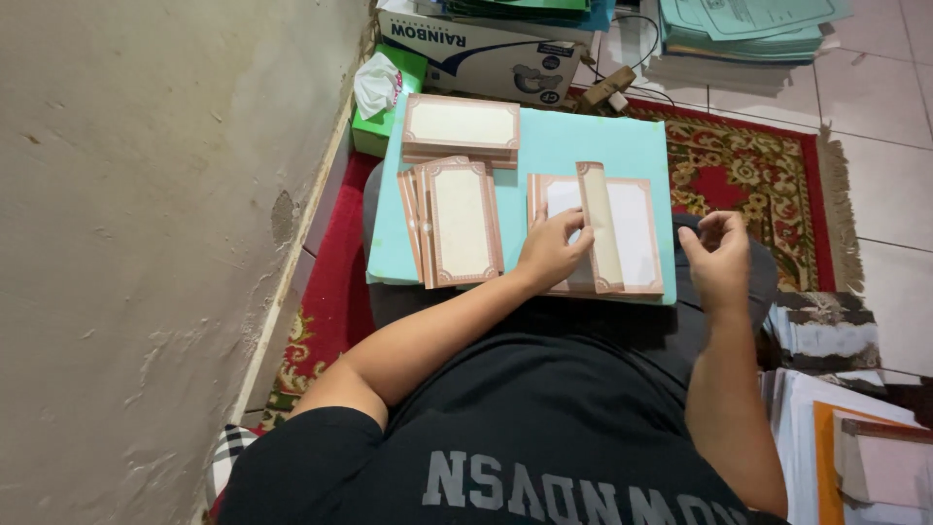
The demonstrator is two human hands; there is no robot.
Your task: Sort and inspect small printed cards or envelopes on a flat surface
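- Wall (146, 243): plain plaster, at far left.
- Left stack (457, 224): bordered cards, fanned, long axis running away from the person; a second stack (461, 126) lies crosswise beyond it.
- Board (583, 146): pale turquoise, resting on the lap; all the cards lie on it.
- Left hand (552, 248): fingers spread flat, pressing on the right stack (637, 228); it grips nothing.
- Folded card (601, 228): atop the right stack, just right of the left fingertips, touching them; its long axis points away from the person, tilted slightly left.
- Right hand (719, 258): near the stack's right edge, raised, fingers curled loosely, apparently empty; the left hand is nearer.
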